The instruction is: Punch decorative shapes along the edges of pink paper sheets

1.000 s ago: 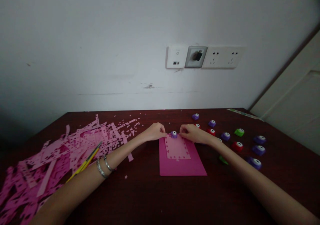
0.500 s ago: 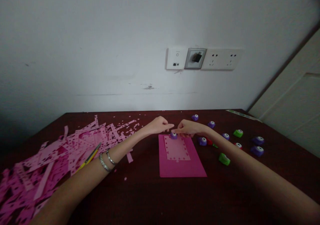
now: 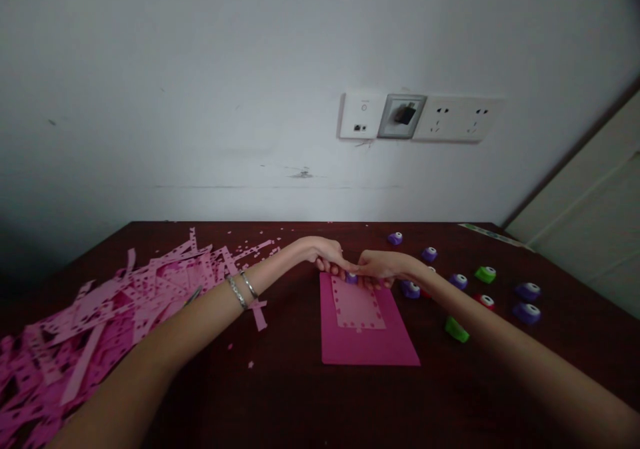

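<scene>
**At the light sheet's far edge, two hands are meeting over a punch**

The light sheet (image 3: 359,306) is lying on a larger dark sheet (image 3: 370,350), towards its far side, on the table (image 3: 280,402). The purple punch (image 3: 351,278) is sitting at the light sheet's far edge, mostly hidden by fingers. The left hand (image 3: 330,256) is stretching a thumb across its top, and the right hand (image 3: 380,266) is reaching it from the other side. Both hands are holding the punch in a narrow grip, probably pressing it; whether any fingertips are also pinching the sheet is hidden.

Small dark shapes, apparently cut-outs, are running down both sides of the light sheet and along its near edge, so those three edges are looking done. Hands and punch are covering the far edge, so how much is left there cannot be told.

Spare punches in purple (image 3: 527,292), green (image 3: 485,274) and red (image 3: 485,301) are standing to the right, some partly behind the right forearm. Pink scraps (image 3: 165,276) are heaping up on the left, many of them holed.
</scene>
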A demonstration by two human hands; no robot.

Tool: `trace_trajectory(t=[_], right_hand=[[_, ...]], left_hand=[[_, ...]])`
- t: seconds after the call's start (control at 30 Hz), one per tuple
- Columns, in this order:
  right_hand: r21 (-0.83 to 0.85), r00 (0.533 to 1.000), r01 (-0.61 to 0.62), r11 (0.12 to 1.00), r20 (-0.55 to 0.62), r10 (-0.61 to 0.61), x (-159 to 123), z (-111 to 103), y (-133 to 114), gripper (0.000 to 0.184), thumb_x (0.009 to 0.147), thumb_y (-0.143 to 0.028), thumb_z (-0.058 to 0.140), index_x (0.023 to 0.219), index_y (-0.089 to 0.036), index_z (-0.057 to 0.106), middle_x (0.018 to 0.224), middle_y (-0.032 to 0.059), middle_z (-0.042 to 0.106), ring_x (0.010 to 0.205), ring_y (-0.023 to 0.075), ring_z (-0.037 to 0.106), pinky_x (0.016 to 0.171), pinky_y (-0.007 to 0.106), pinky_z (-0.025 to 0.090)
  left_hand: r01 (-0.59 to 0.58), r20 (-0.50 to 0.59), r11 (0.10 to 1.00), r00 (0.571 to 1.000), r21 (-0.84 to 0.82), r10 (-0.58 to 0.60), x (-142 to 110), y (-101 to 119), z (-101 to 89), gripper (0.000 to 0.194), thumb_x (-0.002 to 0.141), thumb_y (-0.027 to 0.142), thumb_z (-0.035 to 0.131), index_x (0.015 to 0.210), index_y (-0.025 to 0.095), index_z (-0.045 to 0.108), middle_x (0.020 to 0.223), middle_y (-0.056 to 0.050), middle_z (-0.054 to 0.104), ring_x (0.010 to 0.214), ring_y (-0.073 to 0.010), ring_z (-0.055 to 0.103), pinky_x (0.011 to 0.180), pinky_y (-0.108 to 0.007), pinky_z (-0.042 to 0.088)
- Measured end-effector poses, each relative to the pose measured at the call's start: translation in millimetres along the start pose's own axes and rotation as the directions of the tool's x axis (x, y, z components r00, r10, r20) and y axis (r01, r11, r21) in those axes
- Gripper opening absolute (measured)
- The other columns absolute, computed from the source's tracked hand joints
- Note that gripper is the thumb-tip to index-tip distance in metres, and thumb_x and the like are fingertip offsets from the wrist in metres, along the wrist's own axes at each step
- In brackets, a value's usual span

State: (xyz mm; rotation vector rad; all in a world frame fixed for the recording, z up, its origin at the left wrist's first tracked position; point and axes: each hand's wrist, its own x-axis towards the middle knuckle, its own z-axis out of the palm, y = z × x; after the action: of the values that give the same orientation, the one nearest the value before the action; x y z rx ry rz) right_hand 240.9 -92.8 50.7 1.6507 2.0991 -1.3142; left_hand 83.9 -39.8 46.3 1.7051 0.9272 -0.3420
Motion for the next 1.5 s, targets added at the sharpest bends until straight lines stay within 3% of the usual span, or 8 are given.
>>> trace_trajectory(t=[0.33,0.53,0.67,0.87,1.03,1.17,1.33,1.5], right_hand=[[-0.003,0.997,0.0,1.0,-0.084,0.0,-2.4,5.0,-4.6,0.059,0.073,-0.067,0.042,0.047,-0.014,0.05,0.045,0.0027,0.051,0.036,0.0074,0.04,0.038,0.022,0.035],[-0.02,0.994,0.0,1.0,-0.113,-0.002,-1.2,6.6,-4.7,0.055,0.073,-0.063,0.046,0.047,-0.014,0.052,0.047,0.0027,0.052,0.035,0.0078,0.041,0.038,0.023,0.036],[-0.01,0.991,0.006,1.0,-0.136,-0.007,-1.8,4.6,-2.3,0.05,0.073,-0.058,0.051,0.049,-0.014,0.052,0.047,0.0012,0.05,0.035,0.007,0.041,0.037,0.021,0.034],[0.001,0.95,0.09,0.996,-0.3,-0.086,-6.3,7.2,0.1,0.046,0.07,-0.054,0.057,0.047,-0.016,0.046,0.039,-0.0023,0.044,0.032,0.0049,0.034,0.034,0.02,0.028],[0.009,0.899,0.197,0.98,-0.401,-0.177,-12.9,12.7,6.2,0.051,0.073,-0.061,0.047,0.048,-0.016,0.046,0.038,-0.0021,0.042,0.034,0.0071,0.039,0.035,0.02,0.029],[-0.047,0.857,0.253,0.966,-0.452,-0.246,-19.4,9.4,12.3,0.05,0.073,-0.061,0.048,0.065,-0.013,0.059,0.047,-0.0006,0.05,0.039,0.0079,0.042,0.038,0.021,0.03],[-0.191,0.826,0.361,0.913,-0.389,-0.408,-15.7,10.3,17.7,0.042,0.065,-0.039,0.066,0.098,-0.013,0.062,0.072,0.0028,0.062,0.058,0.0107,0.053,0.051,0.02,0.038],[-0.326,0.771,0.372,0.869,-0.413,-0.485,-3.3,18.1,19.4,0.026,0.065,-0.02,0.063,0.09,-0.013,0.064,0.069,0.0008,0.059,0.058,0.0104,0.05,0.052,0.02,0.036]], left_hand=[[-0.056,0.092,0.992,0.993,-0.116,0.067,10.0,-9.0,1.1,0.034,0.051,0.052,0.071,0.051,0.019,0.062,0.044,0.001,0.037,0.039,-0.0035,0.014,0.035,-0.02,0.013],[-0.031,-0.015,0.995,0.999,-0.1,0.029,1.4,-6.4,9.8,0.034,0.054,0.048,0.071,0.05,0.016,0.06,0.051,-0.001,0.045,0.04,-0.0044,0.021,0.041,-0.026,0.025],[-0.092,-0.209,0.996,0.974,-0.001,0.09,-9.1,-6.2,18.2,0.042,0.055,0.055,0.068,0.053,0.015,0.057,0.052,0.0,0.046,0.041,-0.0049,0.027,0.041,-0.024,0.023],[-0.103,-0.525,0.912,0.79,0.398,0.318,-29.9,-7.0,45.4,0.046,0.074,0.056,0.047,0.053,0.015,0.054,0.049,0.001,0.042,0.046,-0.0078,0.036,0.046,-0.024,0.028],[0.129,-0.615,0.696,0.599,0.706,0.513,-51.3,-8.9,107.7,0.034,0.084,0.037,0.036,0.095,0.014,0.058,0.095,-0.012,0.056,0.086,-0.0223,0.051,0.067,-0.033,0.04],[0.152,-0.497,0.533,0.631,0.832,0.596,-58.9,-17.3,144.8,0.04,0.087,0.037,0.032,0.112,0.011,0.05,0.117,-0.016,0.048,0.111,-0.0292,0.039,0.09,-0.042,0.032],[0.207,-0.524,0.545,0.669,0.813,0.528,-60.2,-26.4,154.8,0.052,0.087,0.047,0.028,0.127,0.015,0.037,0.135,-0.018,0.033,0.123,-0.0327,0.029,0.092,-0.043,0.03],[0.223,-0.535,0.554,0.679,0.802,0.502,-57.3,-29.3,155.2,0.052,0.088,0.047,0.025,0.13,0.017,0.035,0.135,-0.017,0.034,0.12,-0.0323,0.033,0.092,-0.045,0.03]])
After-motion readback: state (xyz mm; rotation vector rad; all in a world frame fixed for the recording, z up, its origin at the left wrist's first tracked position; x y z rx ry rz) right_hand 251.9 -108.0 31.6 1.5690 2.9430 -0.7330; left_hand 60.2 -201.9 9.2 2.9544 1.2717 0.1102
